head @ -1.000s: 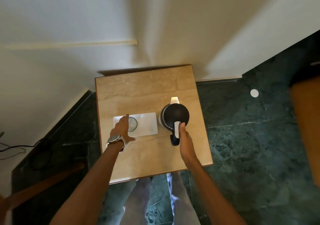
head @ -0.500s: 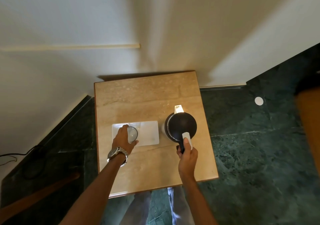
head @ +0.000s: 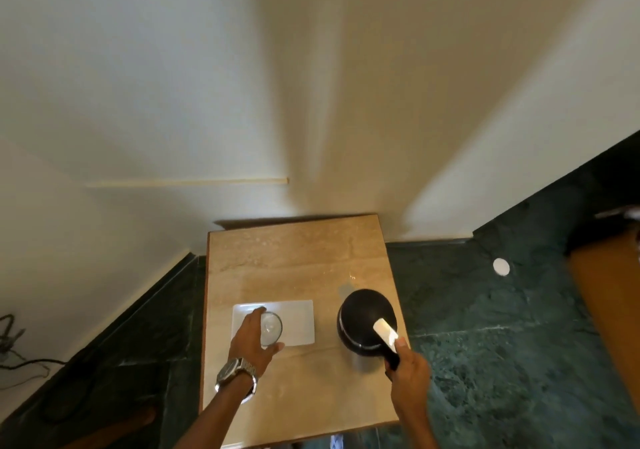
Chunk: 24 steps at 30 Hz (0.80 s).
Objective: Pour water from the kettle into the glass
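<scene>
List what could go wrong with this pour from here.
1. The kettle is held to the right of the glass, not over it; tipping now would likely wet the table.
2. The glass is small, so it may overflow onto its tray.
3. The left hand around the glass could get splashed.

far half of table (head: 294, 251) bare | between glass (head: 272, 324) and kettle (head: 365, 322): open gap over tray (head: 301, 320)

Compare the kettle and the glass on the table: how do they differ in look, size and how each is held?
The kettle is black and opaque; the glass is clear. The kettle is much larger than the glass. The right hand grips the kettle by its handle; the left hand wraps the glass's side. The glass stands on a white tray; the kettle is beside it. Both are over the table.
</scene>
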Available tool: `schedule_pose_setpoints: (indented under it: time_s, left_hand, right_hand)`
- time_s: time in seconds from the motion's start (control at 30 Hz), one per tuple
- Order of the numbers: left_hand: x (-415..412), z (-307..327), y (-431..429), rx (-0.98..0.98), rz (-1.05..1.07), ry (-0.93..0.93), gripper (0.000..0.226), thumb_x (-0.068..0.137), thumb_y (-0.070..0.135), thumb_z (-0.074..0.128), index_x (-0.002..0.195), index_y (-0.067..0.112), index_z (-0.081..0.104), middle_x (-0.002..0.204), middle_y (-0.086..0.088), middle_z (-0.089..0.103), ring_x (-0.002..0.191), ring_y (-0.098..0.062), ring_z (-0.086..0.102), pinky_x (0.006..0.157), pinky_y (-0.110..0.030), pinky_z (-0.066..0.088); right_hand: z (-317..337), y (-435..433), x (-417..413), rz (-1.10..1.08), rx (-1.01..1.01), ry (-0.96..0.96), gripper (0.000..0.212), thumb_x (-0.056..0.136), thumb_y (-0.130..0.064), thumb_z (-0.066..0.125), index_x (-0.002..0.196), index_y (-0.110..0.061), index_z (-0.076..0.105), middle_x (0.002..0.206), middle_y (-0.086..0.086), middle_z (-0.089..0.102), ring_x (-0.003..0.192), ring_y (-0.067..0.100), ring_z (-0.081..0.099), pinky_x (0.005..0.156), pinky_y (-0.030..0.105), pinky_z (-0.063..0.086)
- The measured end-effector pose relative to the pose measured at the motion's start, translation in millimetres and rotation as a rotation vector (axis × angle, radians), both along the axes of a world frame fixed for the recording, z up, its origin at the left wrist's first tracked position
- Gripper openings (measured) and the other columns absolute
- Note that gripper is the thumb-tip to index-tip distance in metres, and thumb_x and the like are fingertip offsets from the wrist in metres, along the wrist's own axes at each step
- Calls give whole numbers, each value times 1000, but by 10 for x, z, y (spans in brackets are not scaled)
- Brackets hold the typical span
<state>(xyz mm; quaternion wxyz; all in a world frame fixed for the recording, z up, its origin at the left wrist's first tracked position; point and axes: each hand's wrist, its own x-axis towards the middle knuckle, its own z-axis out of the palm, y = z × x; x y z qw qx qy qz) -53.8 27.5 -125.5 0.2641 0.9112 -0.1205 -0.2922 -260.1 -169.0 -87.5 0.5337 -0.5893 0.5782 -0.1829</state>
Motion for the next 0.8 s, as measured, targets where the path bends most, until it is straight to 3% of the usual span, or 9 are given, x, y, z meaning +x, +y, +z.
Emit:
schedule_pose_setpoints:
  time_s: [0.07, 0.17, 0.23, 0.3, 0.37, 0.5, 0.67, 0.8]
  left_hand:
    - [-77, 422, -36, -29, 22, 1, 86, 61, 34, 92, 132, 24, 45, 127, 0, 61, 113, -21, 63, 94, -37, 57]
    - [-181, 1122, -69, -59, 50, 19, 83, 58, 35, 93, 125, 29, 44, 116, 3, 62, 97, -19, 64, 83, -33, 58]
    - [-248, 1504, -112, -81, 53, 35, 82, 56, 38, 94, 121, 33, 43, 107, 5, 62, 86, -15, 61, 76, -30, 58]
    - [-268, 1946, -120, -123, 62, 35, 83, 56, 40, 93, 122, 34, 44, 106, 6, 61, 90, -15, 61, 77, -30, 58]
    - [-282, 2254, -157, -162, 61, 31, 84, 56, 41, 93, 125, 32, 46, 114, 6, 62, 102, -18, 62, 83, -30, 57]
    - [-230, 2706, -165, -218, 51, -13, 82, 60, 37, 92, 130, 27, 49, 126, 1, 62, 113, -22, 61, 91, -33, 57]
    - [-197, 2933, -98, -238, 40, -57, 80, 63, 32, 92, 132, 23, 52, 127, -2, 64, 114, -23, 62, 94, -35, 57]
    - [-194, 2995, -5, -205, 15, -83, 79, 64, 35, 91, 132, 22, 53, 128, -1, 64, 116, -21, 61, 98, -35, 55]
  right_hand:
    - [397, -84, -83, 71, -16, 25, 51, 96, -28, 58, 48, -14, 55, 41, -1, 49, 44, 16, 46, 49, 33, 37]
    - [1119, -168, -160, 208, -59, 29, 55, 82, -52, 56, 38, -20, 44, 36, -2, 39, 38, 12, 38, 46, 30, 34]
    - [1457, -253, -183, 291, -85, 31, 61, 86, -49, 61, 36, -21, 41, 35, -2, 38, 38, 13, 38, 47, 31, 34]
    - [1843, -331, -143, 391, -109, 42, 63, 93, -34, 63, 35, -21, 44, 36, -2, 42, 37, 12, 40, 50, 33, 37]
    - [2136, -423, -79, 479, -134, 41, 61, 93, -33, 61, 35, -20, 49, 36, -2, 46, 35, 10, 41, 51, 31, 38]
    - [2694, -527, 220, 715, -219, 66, 60, 89, -57, 56, 47, -14, 58, 40, 0, 53, 37, 13, 47, 47, 27, 43]
    - [3091, -536, 690, 991, -376, 165, 68, 78, -81, 46, 52, -19, 62, 49, -4, 64, 45, 3, 59, 50, 12, 47]
    - [3195, -512, 1017, 1137, -508, 271, 69, 77, -84, 41, 64, -20, 64, 59, -1, 66, 55, 12, 63, 60, 23, 55]
